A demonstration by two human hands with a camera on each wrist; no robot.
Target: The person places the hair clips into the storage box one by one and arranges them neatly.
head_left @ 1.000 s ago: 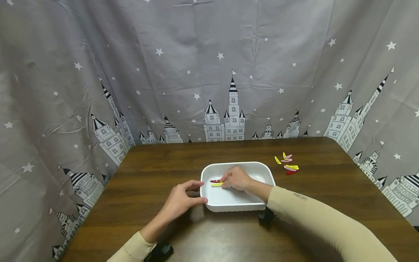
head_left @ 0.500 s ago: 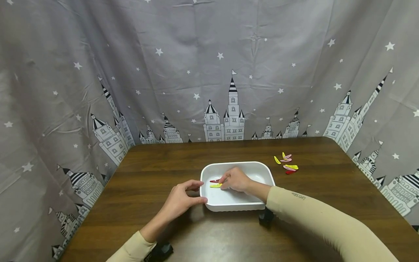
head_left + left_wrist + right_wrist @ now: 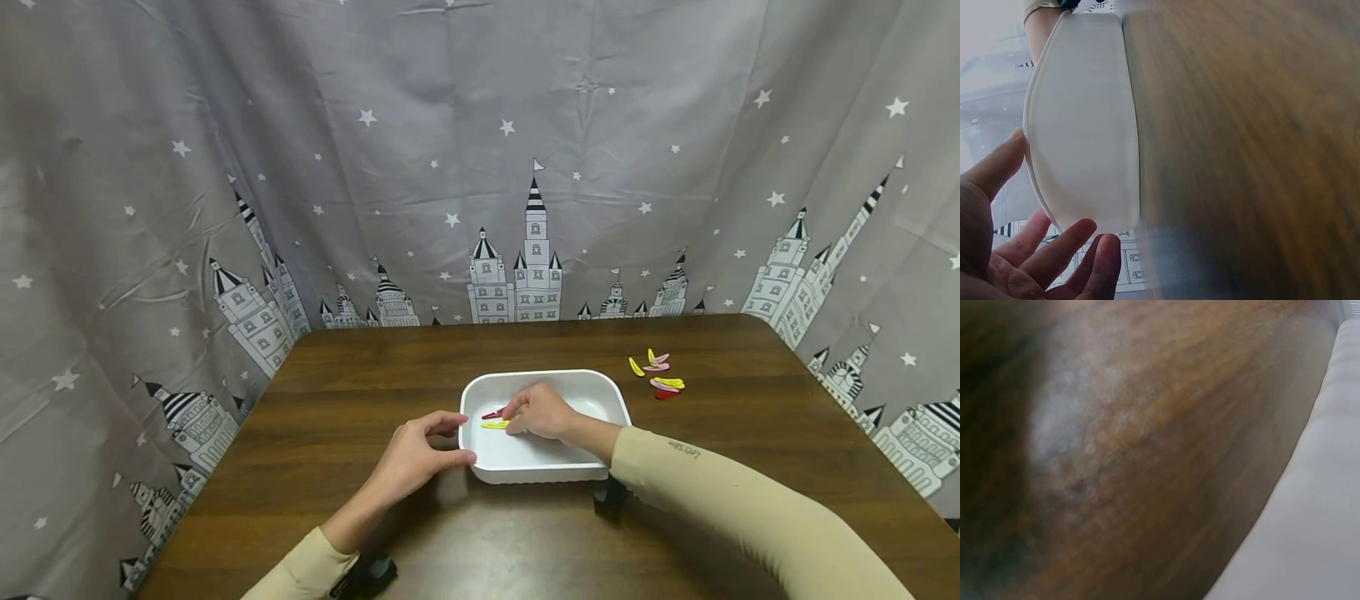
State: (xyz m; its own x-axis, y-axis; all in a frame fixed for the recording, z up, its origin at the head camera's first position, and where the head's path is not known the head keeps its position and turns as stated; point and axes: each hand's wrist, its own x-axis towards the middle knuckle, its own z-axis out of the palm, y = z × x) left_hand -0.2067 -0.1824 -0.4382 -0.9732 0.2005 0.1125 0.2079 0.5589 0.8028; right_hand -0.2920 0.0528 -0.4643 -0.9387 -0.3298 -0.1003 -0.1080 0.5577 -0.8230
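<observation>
A white plastic tray [image 3: 540, 476] stands on the table, and my left hand [image 3: 417, 454] holds its left end with thumb and fingers spread along the rim. The left wrist view shows the fingertips [image 3: 1088, 226] at the tray's outer wall. Inside the tray, my right hand [image 3: 543, 411] reaches down and pinches the right end of a yellow snap hair clip [image 3: 492, 425]. Just behind that clip lies a red hair clip [image 3: 492, 413], its right end close to the fingers. The right wrist view catches only the table and tray's outer wall, not the hand.
Several yellow, pink and red hair clips [image 3: 667, 383] lie loose on the brown wooden table [image 3: 360, 375], beyond the tray's right end. A grey curtain [image 3: 405, 167] with castles and stars hangs behind the table.
The yellow clip under my right fingers has shifted slightly to the left. The red clip has turned a little, its left end now lower. My left hand stays at the tray.
</observation>
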